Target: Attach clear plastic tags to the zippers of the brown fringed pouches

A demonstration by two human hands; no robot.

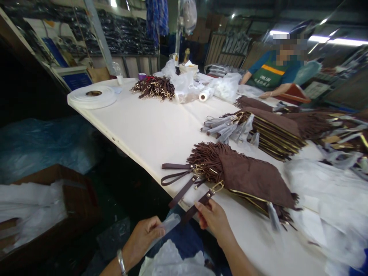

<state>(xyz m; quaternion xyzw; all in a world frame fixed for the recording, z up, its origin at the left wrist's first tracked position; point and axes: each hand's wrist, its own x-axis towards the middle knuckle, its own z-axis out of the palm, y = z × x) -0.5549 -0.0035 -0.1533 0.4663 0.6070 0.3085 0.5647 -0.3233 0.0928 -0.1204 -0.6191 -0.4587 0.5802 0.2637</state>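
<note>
At the table's near edge, my right hand (pixel 212 218) pinches a dark brown wrist strap (pixel 198 207) whose gold clasp joins a brown fringed pouch (pixel 253 172). Lower left, my left hand (pixel 148 234) grips a narrow clear plastic sleeve (pixel 171 224). The sleeve's far end meets the lower tip of the strap; whether the tip is inside it I cannot tell. Several brown pouches lie stacked there, and other bare straps (pixel 182 191) hang from them over the table edge. More white plastic (pixel 175 260) is on my lap.
Behind is a stack of pouches (pixel 276 130) with plastic-wrapped straps (pixel 221 124). A tape roll (pixel 92 96), a heap of straps with clasps (pixel 155 87) and plastic bags (pixel 186 86) lie on the white table (pixel 138 122). A person (pixel 273 69) stands across it. A carton (pixel 74 195) is lower left.
</note>
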